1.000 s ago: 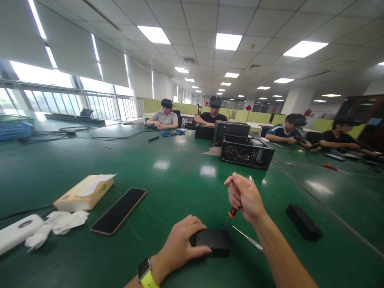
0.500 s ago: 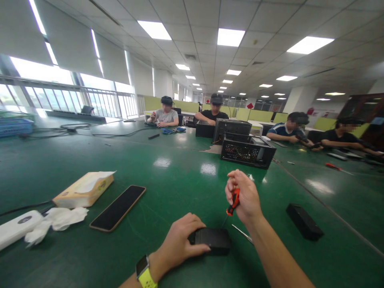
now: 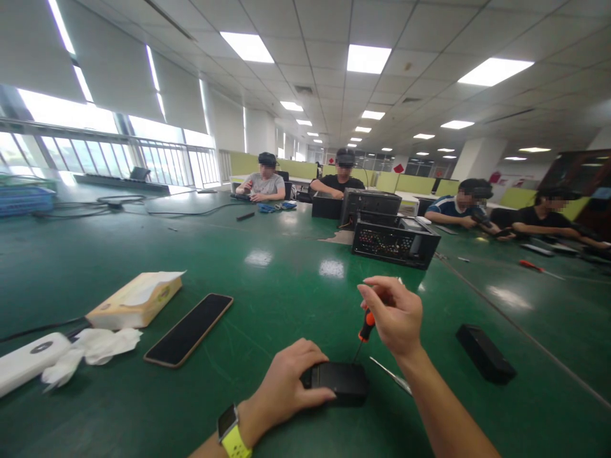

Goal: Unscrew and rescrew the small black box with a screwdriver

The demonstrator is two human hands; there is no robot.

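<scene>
My left hand (image 3: 286, 376) is closed round one end of a small black box (image 3: 347, 383) lying on the green table, thumb along the near side and fingers over the far side. My right hand (image 3: 398, 315) is curled at the handle of an orange-and-black screwdriver (image 3: 366, 327), its thumb raised off the handle. The screwdriver leans, and its thin shaft reaches down to the far edge of the box. What its tip touches is too small to make out. Beside the right forearm lies a slim metal tool (image 3: 389, 375), partly hidden by the wrist.
A second black box (image 3: 485, 353) lies at right. To the left are a phone (image 3: 191, 329), a tissue pack (image 3: 136, 302), crumpled tissue (image 3: 102, 346) and a white device (image 3: 31, 364). Ahead stand open computer cases (image 3: 396, 242). Several people sit round the table's far side.
My right hand has turned about the screwdriver handle, its thumb now lifted and its grip looser. The left hand and the black box have stayed in place.
</scene>
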